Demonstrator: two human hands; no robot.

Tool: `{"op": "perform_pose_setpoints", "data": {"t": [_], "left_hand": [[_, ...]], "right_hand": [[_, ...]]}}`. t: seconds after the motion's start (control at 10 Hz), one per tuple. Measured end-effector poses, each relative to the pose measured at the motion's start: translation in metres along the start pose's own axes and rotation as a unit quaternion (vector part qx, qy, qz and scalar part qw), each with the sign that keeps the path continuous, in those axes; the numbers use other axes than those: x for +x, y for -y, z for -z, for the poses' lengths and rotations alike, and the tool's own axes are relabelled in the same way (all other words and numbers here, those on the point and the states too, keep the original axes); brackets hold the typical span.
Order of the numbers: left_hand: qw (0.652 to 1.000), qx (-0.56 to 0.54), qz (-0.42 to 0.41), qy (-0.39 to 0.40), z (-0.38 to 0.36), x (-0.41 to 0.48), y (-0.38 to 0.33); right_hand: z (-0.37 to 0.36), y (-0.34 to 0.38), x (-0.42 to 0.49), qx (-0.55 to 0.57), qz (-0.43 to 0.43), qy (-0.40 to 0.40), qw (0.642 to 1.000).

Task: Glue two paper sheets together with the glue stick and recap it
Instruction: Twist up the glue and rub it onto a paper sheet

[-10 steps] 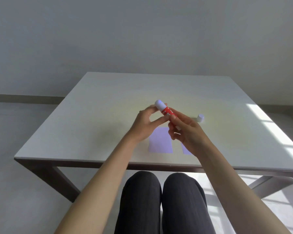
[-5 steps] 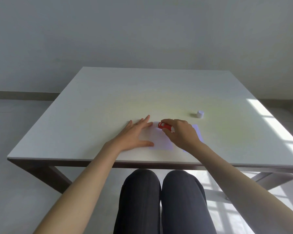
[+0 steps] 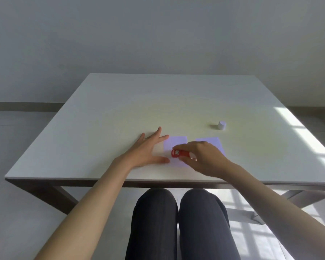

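Red and uncapped, the glue stick (image 3: 180, 153) lies nearly level in the right hand (image 3: 204, 158), fingers closed around it, over the left paper sheet (image 3: 174, 145) (tip contact hidden). The left hand (image 3: 148, 151) presses flat, fingers spread, on that sheet's left edge. A second sheet (image 3: 214, 142) lies beside it; the white cap (image 3: 222, 125) stands well apart on the table (image 3: 120, 109).

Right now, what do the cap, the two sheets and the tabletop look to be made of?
Cap: likely white plastic, smooth and opaque, a small moulded cylinder.
Sheets: thin matte lilac paper, lying flat.
Tabletop: smooth off-white slab with a soft sheen where sunlight falls; laminate or painted board, cannot tell which.
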State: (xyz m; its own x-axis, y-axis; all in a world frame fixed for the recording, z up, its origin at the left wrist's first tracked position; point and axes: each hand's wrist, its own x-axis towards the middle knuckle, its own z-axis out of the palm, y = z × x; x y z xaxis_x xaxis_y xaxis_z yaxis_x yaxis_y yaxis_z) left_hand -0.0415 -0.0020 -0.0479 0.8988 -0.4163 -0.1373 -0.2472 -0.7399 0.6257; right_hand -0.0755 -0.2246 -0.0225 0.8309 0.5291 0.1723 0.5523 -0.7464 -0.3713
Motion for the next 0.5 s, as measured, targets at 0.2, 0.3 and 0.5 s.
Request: {"op": "perform_pose_setpoints", "data": {"t": [0.2,0.3,0.5], "left_hand": [[1.000,0.020,-0.013,-0.002,-0.001,0.000,0.002],[1.000,0.010,-0.009,-0.005,0.001,0.002,0.001],[0.999,0.039,-0.028,0.000,0.000,0.003,0.003]], "right_hand": [[0.002,-0.013,0.002,-0.023,-0.106,-0.069,0.992],[-0.002,0.004,-0.015,0.013,-0.011,-0.006,1.000],[0.016,-0.019,-0.009,-0.003,-0.125,-0.050,0.991]]}}
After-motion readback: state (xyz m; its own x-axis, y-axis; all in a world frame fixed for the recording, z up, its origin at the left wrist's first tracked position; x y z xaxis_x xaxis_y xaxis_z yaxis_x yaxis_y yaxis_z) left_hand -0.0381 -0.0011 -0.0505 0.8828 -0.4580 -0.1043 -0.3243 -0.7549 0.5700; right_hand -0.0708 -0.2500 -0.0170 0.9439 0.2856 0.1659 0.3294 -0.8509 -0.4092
